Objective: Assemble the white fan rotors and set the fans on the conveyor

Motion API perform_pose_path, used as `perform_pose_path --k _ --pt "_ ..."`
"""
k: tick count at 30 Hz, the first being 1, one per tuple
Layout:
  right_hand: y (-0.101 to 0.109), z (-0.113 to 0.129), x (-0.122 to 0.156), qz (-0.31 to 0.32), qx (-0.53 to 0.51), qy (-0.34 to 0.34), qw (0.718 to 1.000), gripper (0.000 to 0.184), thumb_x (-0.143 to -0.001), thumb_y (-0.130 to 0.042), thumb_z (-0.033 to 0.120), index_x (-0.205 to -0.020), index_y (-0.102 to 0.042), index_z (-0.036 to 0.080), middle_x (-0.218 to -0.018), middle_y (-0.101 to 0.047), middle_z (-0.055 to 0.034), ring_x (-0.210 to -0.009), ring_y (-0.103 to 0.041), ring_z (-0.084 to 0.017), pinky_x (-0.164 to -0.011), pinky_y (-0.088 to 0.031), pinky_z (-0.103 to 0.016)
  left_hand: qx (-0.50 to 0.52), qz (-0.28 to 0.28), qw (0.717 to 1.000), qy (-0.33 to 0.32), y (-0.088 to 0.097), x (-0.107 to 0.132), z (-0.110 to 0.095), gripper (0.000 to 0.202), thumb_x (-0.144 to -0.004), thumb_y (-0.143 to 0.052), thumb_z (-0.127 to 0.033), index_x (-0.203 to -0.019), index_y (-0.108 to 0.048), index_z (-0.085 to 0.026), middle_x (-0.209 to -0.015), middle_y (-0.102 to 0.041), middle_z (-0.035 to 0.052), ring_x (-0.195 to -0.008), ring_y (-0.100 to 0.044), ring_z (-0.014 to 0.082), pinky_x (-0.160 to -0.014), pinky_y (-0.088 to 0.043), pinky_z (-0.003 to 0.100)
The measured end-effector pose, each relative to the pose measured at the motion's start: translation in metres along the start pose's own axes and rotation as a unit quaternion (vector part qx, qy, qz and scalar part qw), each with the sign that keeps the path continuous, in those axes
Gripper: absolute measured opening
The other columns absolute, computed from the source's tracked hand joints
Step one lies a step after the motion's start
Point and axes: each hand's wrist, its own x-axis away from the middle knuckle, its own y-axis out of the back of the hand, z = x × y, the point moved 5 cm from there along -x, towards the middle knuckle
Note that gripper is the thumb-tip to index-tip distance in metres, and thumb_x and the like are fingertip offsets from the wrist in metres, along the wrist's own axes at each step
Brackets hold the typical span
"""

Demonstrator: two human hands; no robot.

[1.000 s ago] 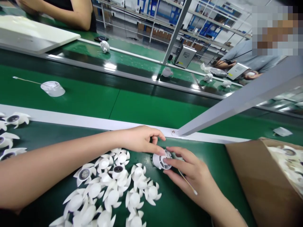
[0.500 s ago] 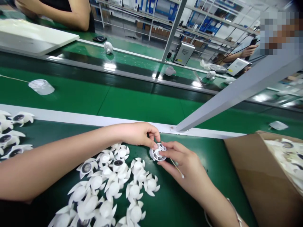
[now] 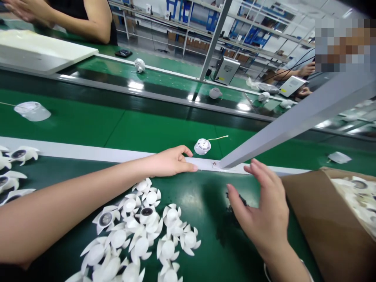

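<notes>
My left hand reaches over the pale rail, thumb and fingers apart, holding nothing. Just beyond its fingertips, a small white round fan housing with a thin yellowish lead rests on the green belt. My right hand is raised above the table's right side, fingers spread and nothing in them. Partly behind its thumb lie some small dark pieces, too blurred to name. Below my left forearm, many white fan blades are spread over the green tabletop, a few showing dark centres.
A cardboard box of white parts stands at the right. A slanted grey post rises from the rail. Another clear-white housing sits on the belt at left. Co-workers are across the line.
The fan housing has gone from between my hands to the green belt beyond the rail. Both hands have let go; my right hand has moved right and opened.
</notes>
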Motion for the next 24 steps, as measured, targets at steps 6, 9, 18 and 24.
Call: perform_pose_path --k 6,9,18,24 --pt "-0.016 -0.001 0.012 0.13 -0.08 0.049 0.987 0.022 -0.087 -0.064 0.013 -0.108 -0.065 0.021 -0.122 -0.062 -0.0114 -0.107 -0.065 -0.024 -0.09 -0.057 -0.04 -0.026 0.026 0.999 -0.019 -0.005 0.0 -0.002 0.053 -0.077 -0.073 -0.053 -0.113 -0.054 -0.019 -0.069 -0.051 -0.0087 -0.056 -0.045 0.0088 -0.053 -0.034 0.023" --pt "-0.023 0.005 0.019 0.171 -0.104 0.088 0.976 0.023 -0.088 -0.062 0.01 -0.108 -0.065 0.02 -0.119 -0.064 -0.0115 -0.109 -0.063 -0.024 -0.091 -0.056 -0.042 -0.018 0.034 0.999 -0.016 -0.004 0.0 -0.003 0.049 -0.079 -0.072 -0.051 -0.112 -0.055 -0.019 -0.068 -0.05 -0.0089 -0.055 -0.043 0.0083 -0.053 -0.033 0.023" --pt "-0.034 0.002 0.024 0.229 -0.103 0.11 0.962 0.021 -0.089 -0.061 0.013 -0.109 -0.066 0.019 -0.119 -0.067 -0.0115 -0.114 -0.063 -0.026 -0.097 -0.054 -0.05 -0.023 0.044 0.999 -0.013 -0.004 0.001 -0.004 0.048 -0.078 -0.072 -0.05 -0.112 -0.057 -0.019 -0.069 -0.05 -0.0082 -0.055 -0.042 0.0084 -0.054 -0.033 0.024" --pt "-0.04 -0.004 0.029 0.263 -0.057 0.101 0.958 0.019 -0.092 -0.057 0.018 -0.108 -0.068 0.02 -0.123 -0.068 -0.0108 -0.12 -0.062 -0.029 -0.098 -0.053 -0.054 -0.025 0.043 0.999 -0.004 -0.005 0.001 -0.004 0.048 -0.076 -0.072 -0.049 -0.11 -0.059 -0.019 -0.07 -0.05 -0.0078 -0.057 -0.043 0.009 -0.055 -0.034 0.024"
